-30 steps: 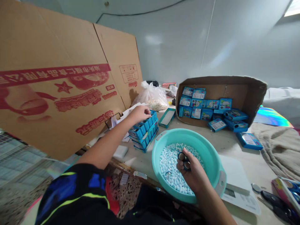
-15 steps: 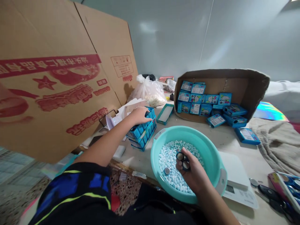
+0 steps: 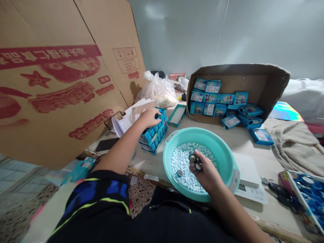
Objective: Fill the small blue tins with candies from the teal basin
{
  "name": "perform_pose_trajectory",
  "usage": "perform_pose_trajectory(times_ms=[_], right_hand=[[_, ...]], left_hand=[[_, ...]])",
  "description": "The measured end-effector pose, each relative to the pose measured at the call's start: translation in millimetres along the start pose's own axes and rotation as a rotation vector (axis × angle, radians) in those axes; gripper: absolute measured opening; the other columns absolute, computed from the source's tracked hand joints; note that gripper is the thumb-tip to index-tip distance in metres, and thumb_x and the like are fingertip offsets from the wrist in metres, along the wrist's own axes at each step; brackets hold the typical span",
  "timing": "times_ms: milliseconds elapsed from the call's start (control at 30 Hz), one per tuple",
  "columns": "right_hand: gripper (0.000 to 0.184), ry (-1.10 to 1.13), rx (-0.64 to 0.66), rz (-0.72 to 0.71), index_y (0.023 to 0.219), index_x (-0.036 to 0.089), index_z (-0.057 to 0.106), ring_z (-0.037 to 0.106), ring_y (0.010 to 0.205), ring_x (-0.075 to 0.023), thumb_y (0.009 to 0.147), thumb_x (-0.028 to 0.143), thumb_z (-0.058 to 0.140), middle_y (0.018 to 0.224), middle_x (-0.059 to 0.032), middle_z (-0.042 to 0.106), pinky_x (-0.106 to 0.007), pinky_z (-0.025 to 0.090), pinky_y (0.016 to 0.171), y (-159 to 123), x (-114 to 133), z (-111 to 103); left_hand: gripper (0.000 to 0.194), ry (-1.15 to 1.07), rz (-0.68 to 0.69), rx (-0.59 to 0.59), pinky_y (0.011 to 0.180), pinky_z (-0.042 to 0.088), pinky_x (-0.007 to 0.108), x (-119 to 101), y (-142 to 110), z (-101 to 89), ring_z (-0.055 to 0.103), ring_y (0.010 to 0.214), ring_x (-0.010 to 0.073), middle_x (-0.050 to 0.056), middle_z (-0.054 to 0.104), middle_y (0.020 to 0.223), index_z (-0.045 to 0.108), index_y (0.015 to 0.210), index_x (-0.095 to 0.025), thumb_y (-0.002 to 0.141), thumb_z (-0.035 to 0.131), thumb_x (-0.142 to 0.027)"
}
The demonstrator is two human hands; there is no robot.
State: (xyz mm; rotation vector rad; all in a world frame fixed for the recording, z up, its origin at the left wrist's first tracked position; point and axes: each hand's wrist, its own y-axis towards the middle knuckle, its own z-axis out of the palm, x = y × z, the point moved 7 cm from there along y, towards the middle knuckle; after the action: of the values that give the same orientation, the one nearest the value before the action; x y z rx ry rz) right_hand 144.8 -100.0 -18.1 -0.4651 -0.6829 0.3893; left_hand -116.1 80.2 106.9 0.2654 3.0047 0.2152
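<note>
My left hand (image 3: 149, 118) is over a stack of blue boxes (image 3: 155, 143), whose open top shows rows of small blue containers. Its fingers are curled around a small dark-blue round container (image 3: 157, 116) at the far end of the top box; part of the grip is hidden. Above a turquoise basin (image 3: 222, 148), my right hand (image 3: 206, 170) is closed around several small round containers (image 3: 198, 166) with dark rims. White pellets (image 3: 187, 180) cover the basin's floor. A silver-topped round piece (image 3: 180, 172) rests on them.
A tipped cardboard carton (image 3: 273, 84) holds several blue packets. Beside it lies an open shallow blue box (image 3: 177, 115). A white scale (image 3: 250, 179), black scissors (image 3: 280, 194) and a tray of blue containers (image 3: 307, 195) are at right. A large cardboard sheet (image 3: 106, 44) stands at left.
My left hand has shifted toward the far end of the blue box, and its fingers have drawn together. My right hand keeps its grip above the basin. The whole view has shifted slightly.
</note>
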Motion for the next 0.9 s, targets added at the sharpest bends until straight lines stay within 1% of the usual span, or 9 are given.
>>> perform_pose_trajectory(times_ms=[167, 300, 400, 467, 500, 533, 667, 767, 900], right_hand=[[0.055, 0.010, -0.005, -0.010, 0.074, 0.016, 0.067, 0.053, 0.057, -0.0081, 0.044, 0.039, 0.106, 0.064, 0.0014, 0.063, -0.016, 0.045, 0.046, 1.9, 1.1, 0.2], [0.057, -0.015, -0.051, -0.011, 0.076, 0.016, 0.067, 0.054, 0.058, -0.0089, 0.042, 0.041, 0.107, 0.065, 0.0016, 0.063, -0.017, 0.045, 0.048, 0.5, 2.3, -2.8], [0.060, -0.057, -0.038, -0.007, 0.077, 0.017, 0.067, 0.054, 0.059, -0.0091, 0.041, 0.043, 0.107, 0.068, 0.0020, 0.063, -0.018, 0.046, 0.050, -2.8, 2.0, -1.3], [0.061, -0.110, -0.003, -0.015, 0.078, 0.018, 0.067, 0.054, 0.060, -0.0092, 0.042, 0.046, 0.107, 0.070, 0.0023, 0.063, -0.019, 0.046, 0.053, -5.3, 1.4, 0.8], [0.061, -0.143, 0.019, -0.026, 0.079, 0.018, 0.066, 0.054, 0.060, -0.0092, 0.044, 0.048, 0.107, 0.070, 0.0024, 0.063, -0.019, 0.045, 0.054, -6.3, 1.4, 1.9], [0.060, -0.177, 0.048, -0.042, 0.078, 0.019, 0.066, 0.053, 0.059, -0.0090, 0.046, 0.049, 0.106, 0.070, 0.0026, 0.062, -0.020, 0.044, 0.054, -7.1, 1.4, 3.2], [0.053, -0.302, 0.213, -0.133, 0.078, 0.020, 0.064, 0.048, 0.057, -0.0090, 0.060, 0.054, 0.100, 0.066, 0.0035, 0.056, -0.022, 0.036, 0.054, -10.5, 1.3, 12.0], [0.051, -0.355, 0.274, -0.177, 0.080, 0.020, 0.065, 0.047, 0.057, -0.0100, 0.065, 0.056, 0.098, 0.065, 0.0031, 0.056, -0.024, 0.035, 0.055, -14.5, -0.8, 16.7], [0.046, -0.301, 0.306, -0.150, 0.082, 0.021, 0.064, 0.048, 0.058, -0.0106, 0.070, 0.053, 0.095, 0.069, 0.0025, 0.059, -0.024, 0.035, 0.057, -18.0, -5.4, 18.8]], left_hand=[[0.050, 0.008, 0.025, 0.056, 0.121, 0.041, 0.045, 12.4, 1.9, 2.0, 0.061, 0.139, 0.0319, 0.009, 0.071, 0.142, 0.075, 0.132, -0.022, 0.085, 0.066, -0.036], [0.049, 0.039, 0.010, 0.142, 0.126, 0.034, 0.053, 6.3, 5.7, 0.0, 0.058, 0.142, 0.0348, 0.010, 0.069, 0.147, 0.074, 0.133, -0.023, 0.086, 0.068, -0.035], [0.047, 0.073, -0.042, 0.127, 0.128, 0.026, 0.062, -25.5, -13.3, -4.3, 0.055, 0.143, 0.0376, 0.015, 0.065, 0.150, 0.071, 0.137, -0.020, 0.093, 0.064, -0.034], [0.045, -0.029, 0.003, -0.023, 0.127, 0.031, 0.057, -62.6, -39.5, -10.7, 0.054, 0.144, 0.0345, 0.016, 0.063, 0.152, 0.067, 0.141, -0.018, 0.099, 0.056, -0.033], [0.045, -0.141, 0.075, -0.041, 0.124, 0.036, 0.052, -84.0, -55.3, -8.2, 0.057, 0.141, 0.0324, 0.015, 0.066, 0.148, 0.067, 0.141, -0.018, 0.102, 0.053, -0.036], [0.045, -0.286, 0.121, -0.015, 0.121, 0.041, 0.047, -102.1, -71.0, -2.1, 0.061, 0.136, 0.0301, 0.014, 0.069, 0.144, 0.068, 0.139, -0.018, 0.104, 0.052, -0.041], [0.049, -0.824, 0.130, 0.408, 0.091, 0.057, 0.035, -141.6, -118.7, 41.2, 0.074, 0.102, 0.0262, 0.010, 0.080, 0.111, 0.080, 0.114, -0.017, 0.099, 0.059, -0.058], [0.046, -0.969, 0.079, 0.537, 0.073, 0.055, 0.029, -139.6, -129.0, 49.9, 0.072, 0.082, 0.0218, 0.009, 0.080, 0.090, 0.082, 0.101, -0.014, 0.092, 0.071, -0.057], [0.032, -1.011, 0.037, 0.685, 0.073, 0.055, 0.027, -138.2, -135.1, 47.6, 0.071, 0.082, 0.0187, 0.006, 0.080, 0.089, 0.081, 0.105, -0.017, 0.086, 0.079, -0.043]])
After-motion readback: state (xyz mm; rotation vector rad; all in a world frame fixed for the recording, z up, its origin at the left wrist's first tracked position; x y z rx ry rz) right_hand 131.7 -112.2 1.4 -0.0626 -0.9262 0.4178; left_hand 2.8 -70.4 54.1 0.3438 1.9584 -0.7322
